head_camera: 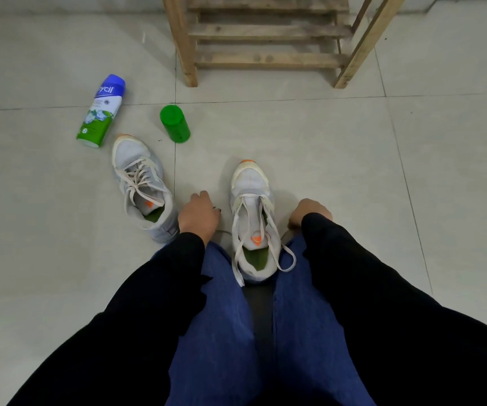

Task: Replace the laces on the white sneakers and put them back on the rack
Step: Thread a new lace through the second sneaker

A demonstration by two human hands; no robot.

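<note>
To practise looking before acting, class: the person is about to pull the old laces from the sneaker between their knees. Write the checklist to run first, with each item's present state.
1. Sneaker between the knees stands upright, opening up: ok.
2. Its laces loosened, ends hanging outside: ok.
3. Left hand grips a lace end: cannot tell, the fingers curl away from the camera.
4. Right hand grips a lace end: cannot tell.
5. Replacement laces in view: not ok, none shows.
6. Second sneaker stands apart, still laced: ok.
</note>
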